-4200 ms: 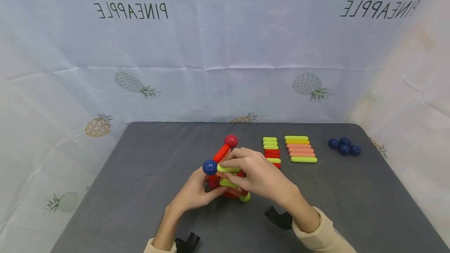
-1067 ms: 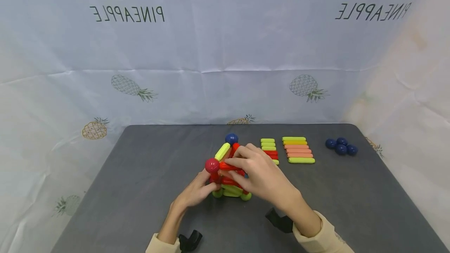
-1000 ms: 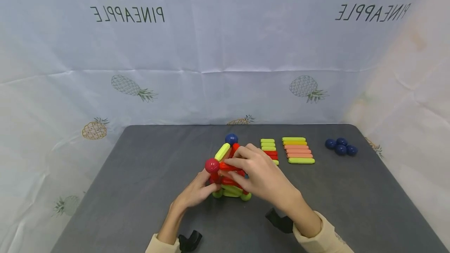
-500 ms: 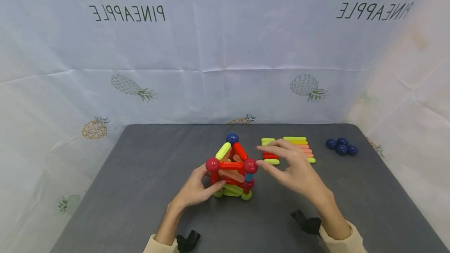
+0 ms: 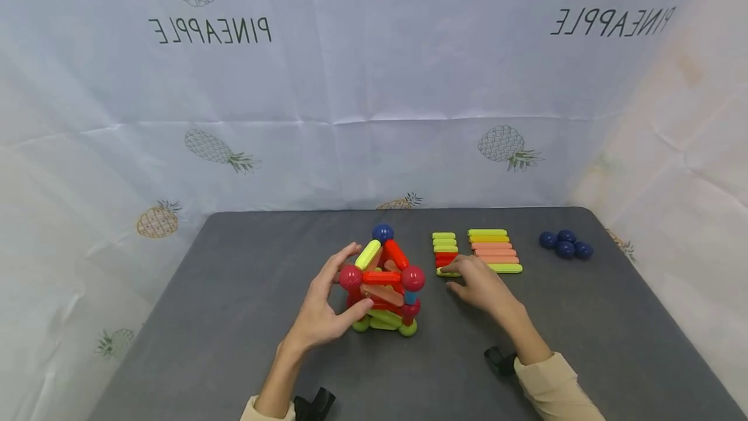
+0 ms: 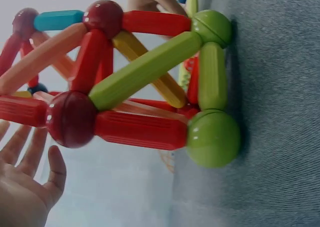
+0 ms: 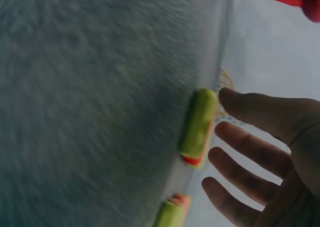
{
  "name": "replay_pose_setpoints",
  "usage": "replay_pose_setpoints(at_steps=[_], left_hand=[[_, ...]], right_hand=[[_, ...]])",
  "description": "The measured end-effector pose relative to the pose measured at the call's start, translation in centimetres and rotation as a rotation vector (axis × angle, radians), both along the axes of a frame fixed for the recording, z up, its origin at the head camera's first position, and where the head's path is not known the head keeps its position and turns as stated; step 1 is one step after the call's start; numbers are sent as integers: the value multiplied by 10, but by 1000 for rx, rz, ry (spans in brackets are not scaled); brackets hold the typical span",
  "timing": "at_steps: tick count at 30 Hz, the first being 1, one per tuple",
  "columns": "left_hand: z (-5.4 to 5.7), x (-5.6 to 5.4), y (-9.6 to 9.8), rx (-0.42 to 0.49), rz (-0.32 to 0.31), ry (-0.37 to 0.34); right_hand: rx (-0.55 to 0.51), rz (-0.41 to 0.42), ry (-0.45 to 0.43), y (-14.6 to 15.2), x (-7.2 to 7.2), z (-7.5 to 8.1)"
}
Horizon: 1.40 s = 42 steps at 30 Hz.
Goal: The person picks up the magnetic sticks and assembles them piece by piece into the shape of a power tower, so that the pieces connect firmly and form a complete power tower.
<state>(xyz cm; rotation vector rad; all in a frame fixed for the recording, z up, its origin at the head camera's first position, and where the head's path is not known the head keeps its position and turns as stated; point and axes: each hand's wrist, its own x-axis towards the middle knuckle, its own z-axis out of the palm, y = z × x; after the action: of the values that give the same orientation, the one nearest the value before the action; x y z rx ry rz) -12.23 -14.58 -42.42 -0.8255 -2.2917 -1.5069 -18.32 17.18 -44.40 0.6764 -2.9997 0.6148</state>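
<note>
One ball-and-rod frame [image 5: 382, 277] stands beside the wide-spread left hand [image 5: 319, 314]; the right hand [image 5: 484, 286], fingers loosely parted, is at the short rods [image 5: 445, 249], blue balls [image 5: 565, 250] well to its right.

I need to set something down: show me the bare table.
Free: the table left of the left hand, and the stretch between the blue balls and the right sleeve. Crowded: the middle, where the ball-and-stick tower stands, and the stick rows by the right hand.
</note>
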Motion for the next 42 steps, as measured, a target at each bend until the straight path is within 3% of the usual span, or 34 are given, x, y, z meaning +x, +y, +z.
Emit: replay_pose_setpoints(at_steps=[8, 14, 23, 27, 30, 34, 36, 38, 42], left_hand=[[5, 1, 1, 39, -18, 78], [6, 1, 2, 71, -24, 66], [11, 2, 3, 55, 30, 16], [13, 3, 5, 40, 53, 8], [14, 3, 5, 39, 67, 5], [15, 3, 6, 39, 82, 10], [16, 3, 5, 33, 88, 11], [17, 2, 4, 28, 95, 17], [17, 1, 1, 32, 116, 59]], right_hand=[[66, -30, 64, -6, -4, -7], [63, -74, 84, -6, -5, -11], [-17, -56, 38, -10, -10, -12], [-242, -81, 25, -14, -3, 11], [-534, -80, 54, -23, 10, 43], [-860, 51, 103, -39, 35, 85], [-918, 141, 119, -47, 46, 98], [-909, 203, 132, -53, 54, 104], [-845, 228, 148, -60, 61, 103]])
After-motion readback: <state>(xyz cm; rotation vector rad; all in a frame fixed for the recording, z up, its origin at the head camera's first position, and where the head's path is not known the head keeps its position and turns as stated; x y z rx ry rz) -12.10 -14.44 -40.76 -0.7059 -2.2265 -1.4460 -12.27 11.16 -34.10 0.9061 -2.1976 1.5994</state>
